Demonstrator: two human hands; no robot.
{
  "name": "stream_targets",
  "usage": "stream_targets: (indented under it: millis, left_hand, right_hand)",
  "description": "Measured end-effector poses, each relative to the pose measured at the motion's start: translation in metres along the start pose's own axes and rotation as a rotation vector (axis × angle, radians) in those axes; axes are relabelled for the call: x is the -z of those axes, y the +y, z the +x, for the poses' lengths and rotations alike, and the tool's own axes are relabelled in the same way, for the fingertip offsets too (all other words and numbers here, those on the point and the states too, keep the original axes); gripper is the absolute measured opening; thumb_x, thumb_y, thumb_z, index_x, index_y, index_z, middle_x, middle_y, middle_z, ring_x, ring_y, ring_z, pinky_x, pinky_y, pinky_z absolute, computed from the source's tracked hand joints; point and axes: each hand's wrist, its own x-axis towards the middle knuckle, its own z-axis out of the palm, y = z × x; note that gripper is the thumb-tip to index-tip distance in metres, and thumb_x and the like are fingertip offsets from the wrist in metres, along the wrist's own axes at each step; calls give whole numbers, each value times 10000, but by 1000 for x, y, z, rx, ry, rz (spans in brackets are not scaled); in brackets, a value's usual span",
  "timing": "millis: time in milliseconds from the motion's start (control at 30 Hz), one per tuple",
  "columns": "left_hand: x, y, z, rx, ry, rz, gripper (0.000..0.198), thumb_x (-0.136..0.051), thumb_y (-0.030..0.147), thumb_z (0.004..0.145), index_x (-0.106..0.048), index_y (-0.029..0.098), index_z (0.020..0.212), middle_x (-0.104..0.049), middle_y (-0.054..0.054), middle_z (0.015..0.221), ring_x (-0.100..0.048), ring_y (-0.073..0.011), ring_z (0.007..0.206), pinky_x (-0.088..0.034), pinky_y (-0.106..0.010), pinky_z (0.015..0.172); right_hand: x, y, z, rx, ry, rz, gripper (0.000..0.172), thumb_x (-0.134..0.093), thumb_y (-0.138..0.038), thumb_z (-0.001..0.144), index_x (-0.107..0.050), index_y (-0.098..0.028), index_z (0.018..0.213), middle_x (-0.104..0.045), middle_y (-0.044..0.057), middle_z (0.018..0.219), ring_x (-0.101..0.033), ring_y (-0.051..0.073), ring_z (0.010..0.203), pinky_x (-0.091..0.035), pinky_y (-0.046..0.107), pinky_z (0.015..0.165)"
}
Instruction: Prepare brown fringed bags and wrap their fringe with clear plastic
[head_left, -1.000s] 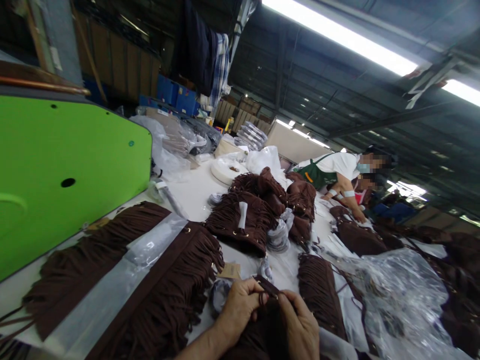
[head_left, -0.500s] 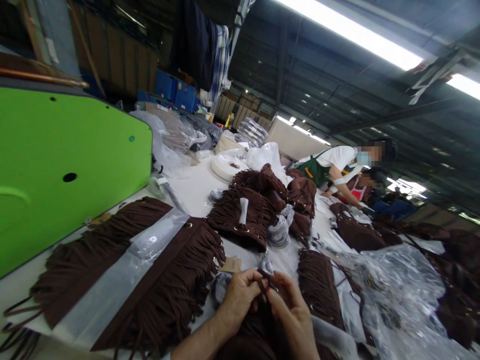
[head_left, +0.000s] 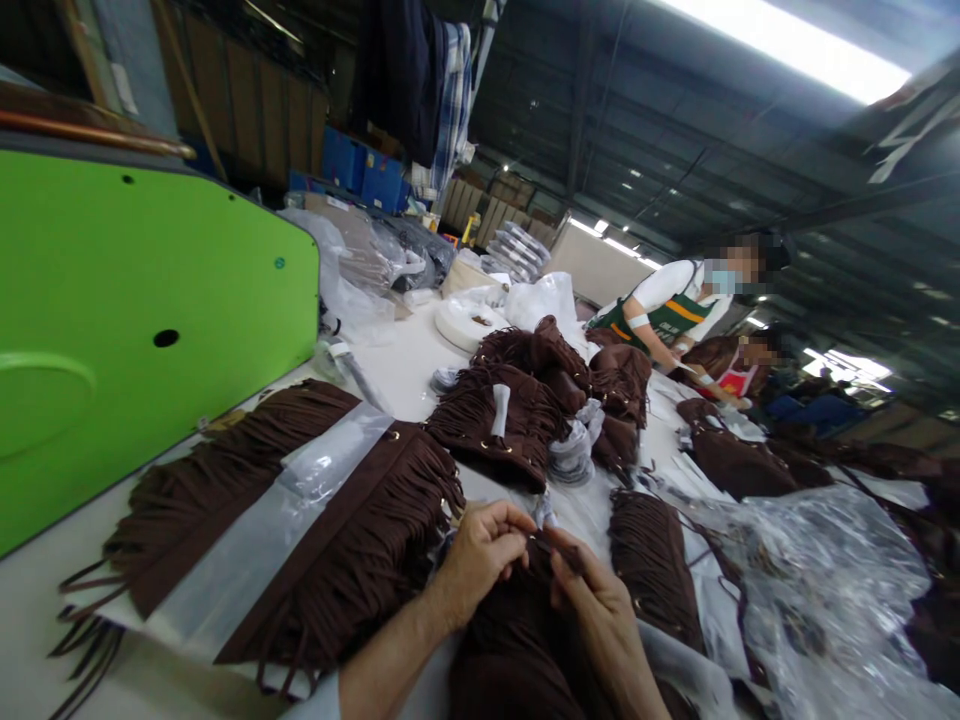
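Note:
My left hand (head_left: 484, 555) and my right hand (head_left: 596, 595) are close together at the lower middle, fingertips pinched. A thin dark brown strap (head_left: 561, 546) runs between them, its ends partly hidden by the fingers. Just below lies a dark brown bag (head_left: 499, 660), partly covered by my right hand and wrist. To the left of my hands is a flat brown fringed bag panel (head_left: 367, 520), with a clear plastic strip (head_left: 259, 545) lying across its middle and a gold eyelet near its upper edge.
More brown fringed bags (head_left: 495, 420) lie ahead, with grey coiled wrapped pieces (head_left: 571, 455) and a white roll (head_left: 469, 322). Crumpled clear plastic (head_left: 814, 590) spreads on the right. A green machine panel (head_left: 157, 330) borders the left. A co-worker (head_left: 667, 310) leans over the table.
My hands have moved slightly apart, with the strap now stretched between them. The view has shifted a little, and the co-worker stands more upright.

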Motion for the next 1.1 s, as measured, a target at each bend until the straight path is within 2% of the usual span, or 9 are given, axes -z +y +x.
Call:
stream_targets:
  millis: [67,100,233,333,467,633,800,933,1100]
  left_hand:
    - [-1,0,-1,-8,-6,-14,259,-549,289,556,-609,130,750,-583,20,523,-409,-67,388,-291,-189,406]
    - [-2,-1,-1,-7,-9,-23,253,-559,295,562,-606,130,748,-589,16,525,-410,-66,383,-288,-188,400]
    - [-4,-4,-4,12,-40,-75,208,-591,296,562,-600,132,691,-581,7,491,-391,-61,350,-257,-184,366]
    - [-6,-5,-6,26,-45,-130,219,-595,303,567,-607,130,701,-558,16,464,-367,-57,336,-235,-178,352]
    - [-7,-4,-6,25,3,-175,278,-598,359,618,-610,129,774,-585,12,519,-401,-59,353,-261,-179,371]
    - [-6,-2,-6,-7,11,-144,268,-618,371,656,-621,129,773,-623,-12,614,-504,-91,476,-392,-208,483]
    - [-1,-7,-1,-39,-36,-70,334,-565,196,578,-602,135,904,-678,-50,770,-595,-145,615,-470,-264,613]
    - [-1,-15,2,-79,-36,93,412,-512,80,536,-650,173,913,-693,-40,856,-627,-198,800,-465,-288,730]
    - [-1,-14,-4,-119,31,283,213,-536,106,643,-693,224,725,-674,-12,737,-599,-201,774,-431,-288,750]
  right_hand:
    - [-4,-6,0,39,-76,-53,487,-627,-541,709,-690,-171,1019,-547,-27,579,-451,122,519,-358,235,495]
    - [-5,-8,1,56,-58,-89,434,-624,-536,708,-710,-172,930,-550,-23,582,-453,123,526,-360,235,498]
    - [-3,-5,8,39,214,-169,386,-614,-562,662,-671,-180,664,-559,-11,575,-463,140,562,-364,244,522]
    - [6,4,14,-40,274,-89,376,-630,-568,607,-618,-193,623,-516,-26,538,-422,132,521,-332,246,476]
    - [8,3,11,-71,270,-17,381,-616,-582,629,-569,-205,612,-390,-62,475,-332,107,453,-269,235,411]
    - [-10,-11,-2,49,-82,4,434,-682,-489,664,-673,-182,972,-604,-7,678,-466,120,546,-409,241,537]
    - [-12,-4,-4,124,25,-115,336,-592,-515,745,-676,-192,781,-440,-49,500,-411,120,488,-381,237,498]
    - [-10,1,-5,219,71,-223,340,-515,-527,794,-606,-204,737,-526,-17,598,-498,143,559,-423,244,546]
    - [-8,14,-1,342,225,-474,423,-409,-605,812,-582,-222,761,-626,62,701,-591,205,644,-453,307,606]
